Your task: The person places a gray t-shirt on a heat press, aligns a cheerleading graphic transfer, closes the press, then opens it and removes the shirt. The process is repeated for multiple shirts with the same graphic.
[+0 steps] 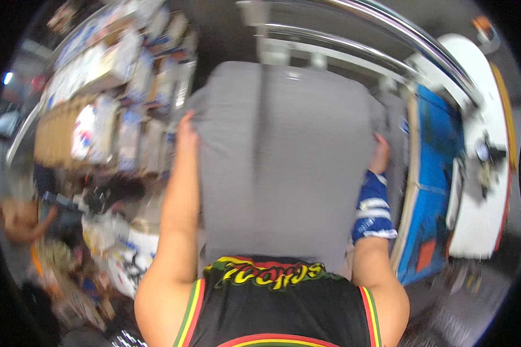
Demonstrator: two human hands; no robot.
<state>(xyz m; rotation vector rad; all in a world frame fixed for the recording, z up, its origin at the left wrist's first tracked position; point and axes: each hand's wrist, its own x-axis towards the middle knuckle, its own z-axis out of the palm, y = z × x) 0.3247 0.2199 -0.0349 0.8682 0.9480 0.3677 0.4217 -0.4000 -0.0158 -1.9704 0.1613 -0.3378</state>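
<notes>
A large grey fabric piece (304, 165), perhaps a garment, is spread in front of my chest and reaches up to the metal rails. A small pale mark shows near its upper edge, and a darker band runs down it. At its left edge is my left hand (188, 128), with the fingertips partly lost against the cloth. My right hand (381, 152) is at the right edge, above a blue and white sleeve on my forearm. Blur and the cloth hide how the fingers of both hands are closed.
Chrome rails (343, 41) cross behind the cloth. Stacked packages (95, 126) and plastic bags (117, 247) stand at left. A blue panel or box (438, 173) lies at right, beside a white table (482, 217) with small items. Part of another person (21, 219) shows at far left.
</notes>
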